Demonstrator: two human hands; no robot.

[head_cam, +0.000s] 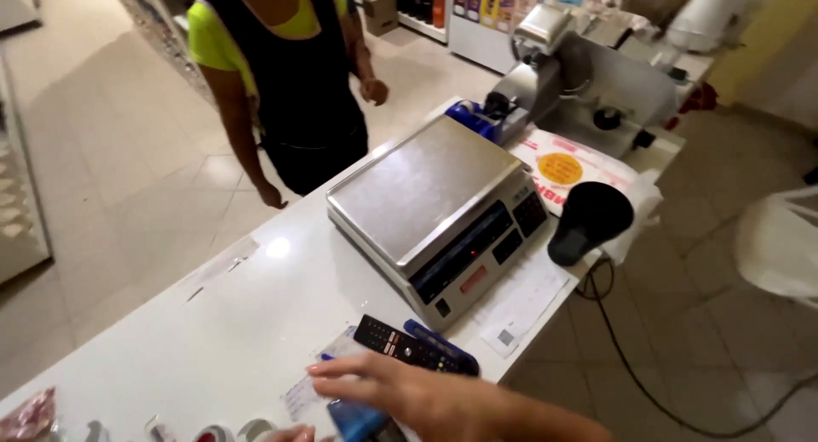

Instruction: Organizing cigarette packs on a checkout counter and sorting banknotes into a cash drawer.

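Right hand: the right hand is being stretched flat, fingers spread wide, over a small white paper slip on the white counter; nothing is being gripped.
Left hand: only a fingertip of the left hand is being shown at the bottom edge; its state cannot be told.
Blue card: a small blue rectangular card is lying just under the right hand.
Remote: a black remote control is lying just beyond the fingers, beside a blue pen.
Scale: a grey steel-topped counter scale is standing behind them.
Other person: a person in a yellow shirt and dark apron is standing across the counter.

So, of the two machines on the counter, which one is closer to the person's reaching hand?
The flat steel weighing scale, in the counter's middle, just beyond the remote control by the right hand. The meat slicer stands at the far end.
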